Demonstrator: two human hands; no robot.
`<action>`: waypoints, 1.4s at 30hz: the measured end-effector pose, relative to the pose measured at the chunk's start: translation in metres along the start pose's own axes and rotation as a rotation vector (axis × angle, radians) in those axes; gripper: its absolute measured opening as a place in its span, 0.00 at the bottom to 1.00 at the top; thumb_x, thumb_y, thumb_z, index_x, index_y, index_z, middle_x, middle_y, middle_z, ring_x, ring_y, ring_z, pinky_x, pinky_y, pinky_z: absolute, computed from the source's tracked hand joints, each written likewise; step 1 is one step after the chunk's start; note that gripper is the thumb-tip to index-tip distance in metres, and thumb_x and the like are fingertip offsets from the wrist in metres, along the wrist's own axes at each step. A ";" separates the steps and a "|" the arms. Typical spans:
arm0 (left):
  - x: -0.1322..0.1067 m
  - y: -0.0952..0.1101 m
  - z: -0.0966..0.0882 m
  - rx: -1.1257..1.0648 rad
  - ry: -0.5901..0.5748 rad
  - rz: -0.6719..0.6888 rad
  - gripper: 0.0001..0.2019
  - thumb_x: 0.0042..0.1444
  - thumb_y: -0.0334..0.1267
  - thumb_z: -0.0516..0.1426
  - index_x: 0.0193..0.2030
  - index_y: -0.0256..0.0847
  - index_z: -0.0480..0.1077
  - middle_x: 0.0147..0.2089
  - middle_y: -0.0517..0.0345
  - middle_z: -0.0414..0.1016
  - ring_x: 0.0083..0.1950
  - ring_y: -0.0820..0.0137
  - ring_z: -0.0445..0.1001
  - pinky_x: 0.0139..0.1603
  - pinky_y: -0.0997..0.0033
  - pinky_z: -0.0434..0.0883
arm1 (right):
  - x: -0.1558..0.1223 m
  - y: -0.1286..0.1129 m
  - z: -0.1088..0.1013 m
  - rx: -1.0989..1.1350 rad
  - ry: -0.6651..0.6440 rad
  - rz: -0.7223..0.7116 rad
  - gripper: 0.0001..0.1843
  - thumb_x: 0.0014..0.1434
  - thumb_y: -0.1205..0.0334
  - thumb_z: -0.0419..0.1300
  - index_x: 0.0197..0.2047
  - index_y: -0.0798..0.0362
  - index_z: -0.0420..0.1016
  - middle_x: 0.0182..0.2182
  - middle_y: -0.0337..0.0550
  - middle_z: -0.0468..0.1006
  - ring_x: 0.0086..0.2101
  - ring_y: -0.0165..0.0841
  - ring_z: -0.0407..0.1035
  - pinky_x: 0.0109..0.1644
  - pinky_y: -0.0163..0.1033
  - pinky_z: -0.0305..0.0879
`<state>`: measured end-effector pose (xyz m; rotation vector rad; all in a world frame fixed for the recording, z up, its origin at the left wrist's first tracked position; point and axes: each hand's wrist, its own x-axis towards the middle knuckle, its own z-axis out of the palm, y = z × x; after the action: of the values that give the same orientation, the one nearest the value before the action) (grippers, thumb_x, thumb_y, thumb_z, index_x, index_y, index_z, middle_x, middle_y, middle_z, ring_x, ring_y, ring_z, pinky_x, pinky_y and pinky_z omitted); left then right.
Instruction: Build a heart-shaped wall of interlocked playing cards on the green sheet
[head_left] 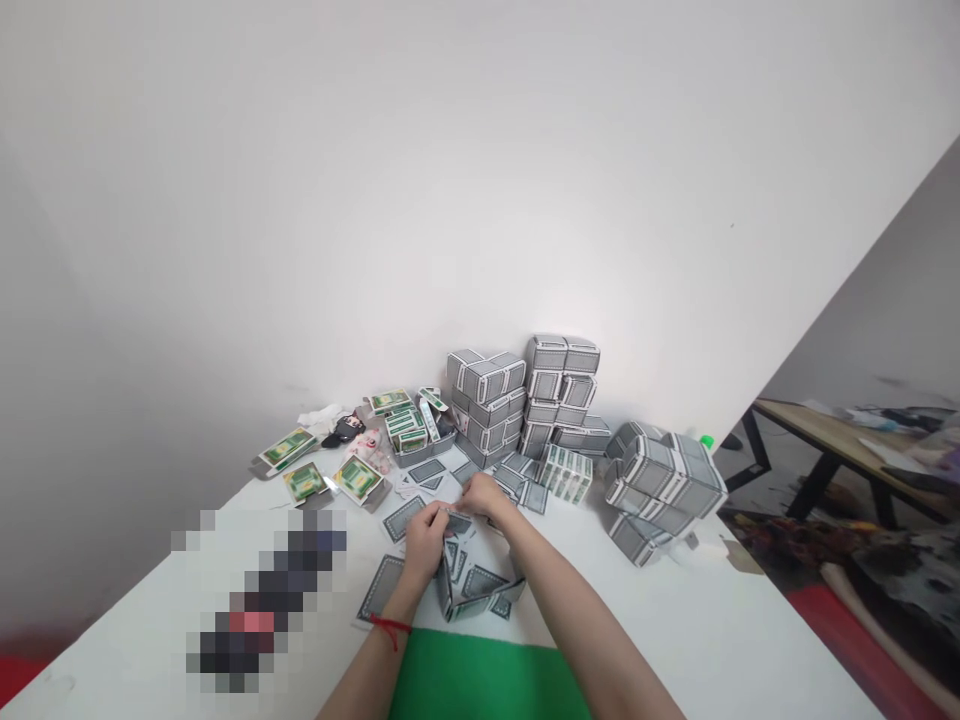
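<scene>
In the head view, a low open frame of folded grey-backed playing cards point(480, 606) sits on the white table, between my forearms. At its far left corner my left hand point(426, 536) pinches a folded playing card point(458, 523). My right hand point(482, 496) is closed at the far edge of that same card, its fingertips partly hidden. Large loose playing cards point(382, 590) lie face down left of the frame, beside my left wrist. More loose cards point(427, 473) are spread beyond both hands.
Stacked blocks of folded cards point(489, 410) stand against the wall, with a taller stack point(562, 390) alongside. Another card stack point(660, 490) leans at the right. Green-white card packs point(568, 474) stand behind my hands, and opened card boxes point(361, 478) lie left.
</scene>
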<state>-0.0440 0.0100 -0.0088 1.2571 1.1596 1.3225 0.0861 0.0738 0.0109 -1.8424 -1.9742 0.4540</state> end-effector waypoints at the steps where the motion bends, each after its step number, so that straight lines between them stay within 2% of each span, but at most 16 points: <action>1: 0.000 0.000 0.000 0.001 -0.001 0.004 0.09 0.42 0.40 0.52 0.23 0.38 0.71 0.22 0.60 0.69 0.26 0.68 0.68 0.26 0.71 0.69 | 0.003 -0.003 -0.002 -0.003 -0.001 -0.034 0.12 0.36 0.61 0.69 0.26 0.55 0.76 0.25 0.43 0.76 0.26 0.36 0.69 0.29 0.36 0.62; 3: -0.001 0.000 0.001 -0.004 0.009 0.006 0.10 0.42 0.40 0.52 0.24 0.38 0.71 0.23 0.60 0.70 0.26 0.68 0.68 0.25 0.71 0.69 | 0.008 -0.009 -0.007 -0.009 -0.020 -0.136 0.18 0.37 0.59 0.69 0.35 0.54 0.77 0.34 0.45 0.78 0.33 0.36 0.70 0.36 0.36 0.63; 6: -0.001 0.000 0.001 -0.011 0.015 0.000 0.10 0.42 0.40 0.52 0.23 0.38 0.71 0.24 0.59 0.70 0.27 0.68 0.68 0.26 0.70 0.69 | 0.013 -0.021 -0.010 -0.021 -0.060 -0.311 0.28 0.39 0.59 0.69 0.47 0.47 0.73 0.47 0.41 0.74 0.45 0.36 0.67 0.47 0.35 0.61; 8: -0.001 0.001 0.001 -0.008 0.000 -0.004 0.10 0.42 0.40 0.52 0.23 0.38 0.71 0.25 0.58 0.70 0.27 0.68 0.68 0.26 0.70 0.69 | 0.013 -0.027 -0.010 -0.115 -0.119 -0.424 0.28 0.45 0.59 0.66 0.52 0.46 0.70 0.51 0.40 0.72 0.49 0.37 0.65 0.49 0.36 0.60; 10: 0.000 0.001 0.000 -0.009 -0.011 -0.015 0.10 0.42 0.40 0.52 0.22 0.38 0.71 0.24 0.58 0.70 0.27 0.68 0.67 0.26 0.70 0.69 | 0.012 -0.031 -0.008 -0.237 -0.177 -0.498 0.23 0.51 0.60 0.61 0.52 0.47 0.69 0.50 0.42 0.74 0.47 0.39 0.67 0.47 0.38 0.61; 12: 0.000 0.001 0.000 -0.020 -0.012 -0.023 0.09 0.42 0.40 0.52 0.22 0.38 0.71 0.24 0.58 0.70 0.27 0.67 0.68 0.26 0.70 0.69 | 0.010 -0.033 -0.007 -0.323 -0.207 -0.523 0.16 0.55 0.60 0.57 0.48 0.49 0.71 0.44 0.44 0.77 0.43 0.39 0.70 0.43 0.39 0.63; 15: 0.001 -0.001 0.000 -0.016 -0.013 -0.012 0.09 0.42 0.40 0.52 0.22 0.38 0.70 0.23 0.59 0.69 0.26 0.68 0.67 0.25 0.70 0.68 | 0.005 -0.033 -0.008 -0.379 -0.221 -0.535 0.10 0.56 0.61 0.56 0.40 0.52 0.74 0.37 0.47 0.79 0.38 0.40 0.72 0.40 0.39 0.62; 19: 0.000 -0.002 0.000 0.007 -0.026 0.009 0.10 0.43 0.40 0.52 0.22 0.38 0.70 0.21 0.60 0.68 0.25 0.69 0.66 0.24 0.71 0.68 | -0.005 -0.025 -0.013 -0.427 -0.229 -0.557 0.07 0.56 0.65 0.55 0.35 0.55 0.74 0.34 0.49 0.79 0.36 0.39 0.73 0.39 0.39 0.61; 23: -0.001 0.001 -0.001 -0.005 -0.030 -0.012 0.10 0.43 0.40 0.51 0.23 0.38 0.70 0.23 0.58 0.70 0.27 0.68 0.67 0.25 0.71 0.69 | -0.016 -0.013 -0.022 -0.432 -0.176 -0.493 0.08 0.56 0.66 0.55 0.36 0.55 0.74 0.33 0.50 0.79 0.36 0.38 0.72 0.38 0.36 0.60; 29: 0.001 0.001 -0.001 0.006 -0.025 -0.017 0.10 0.41 0.40 0.51 0.22 0.38 0.70 0.23 0.58 0.70 0.27 0.68 0.69 0.26 0.71 0.69 | -0.031 0.002 -0.037 -0.356 0.042 -0.285 0.13 0.58 0.69 0.49 0.39 0.54 0.75 0.36 0.49 0.79 0.39 0.35 0.71 0.40 0.34 0.58; 33: 0.002 0.002 -0.001 -0.004 -0.026 -0.030 0.10 0.40 0.40 0.51 0.23 0.38 0.71 0.23 0.58 0.70 0.26 0.68 0.69 0.26 0.71 0.69 | -0.037 0.011 -0.043 -0.241 0.149 -0.177 0.15 0.56 0.69 0.51 0.42 0.51 0.77 0.38 0.46 0.79 0.40 0.34 0.71 0.41 0.34 0.60; 35: 0.001 0.003 -0.002 -0.028 -0.023 -0.045 0.10 0.39 0.40 0.51 0.23 0.38 0.71 0.24 0.58 0.71 0.28 0.68 0.69 0.26 0.70 0.70 | -0.037 0.017 -0.046 -0.119 0.189 -0.125 0.15 0.53 0.69 0.53 0.39 0.50 0.78 0.36 0.44 0.79 0.38 0.34 0.71 0.40 0.33 0.61; 39: 0.000 0.005 -0.002 -0.057 -0.014 -0.058 0.10 0.38 0.40 0.52 0.23 0.38 0.71 0.26 0.57 0.72 0.30 0.67 0.69 0.27 0.69 0.71 | -0.035 0.028 -0.049 0.346 0.279 0.031 0.09 0.47 0.65 0.58 0.29 0.53 0.80 0.29 0.43 0.79 0.31 0.33 0.71 0.36 0.34 0.63; 42: 0.000 0.005 -0.003 -0.075 -0.003 -0.062 0.10 0.38 0.39 0.52 0.23 0.37 0.71 0.25 0.58 0.71 0.29 0.67 0.69 0.28 0.69 0.71 | -0.033 0.034 -0.054 0.464 0.291 0.082 0.12 0.50 0.60 0.55 0.29 0.57 0.78 0.24 0.43 0.78 0.23 0.31 0.68 0.28 0.33 0.62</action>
<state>-0.0467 0.0098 -0.0037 1.1603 1.1278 1.3053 0.1440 0.0416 0.0384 -1.5911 -1.4579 0.5755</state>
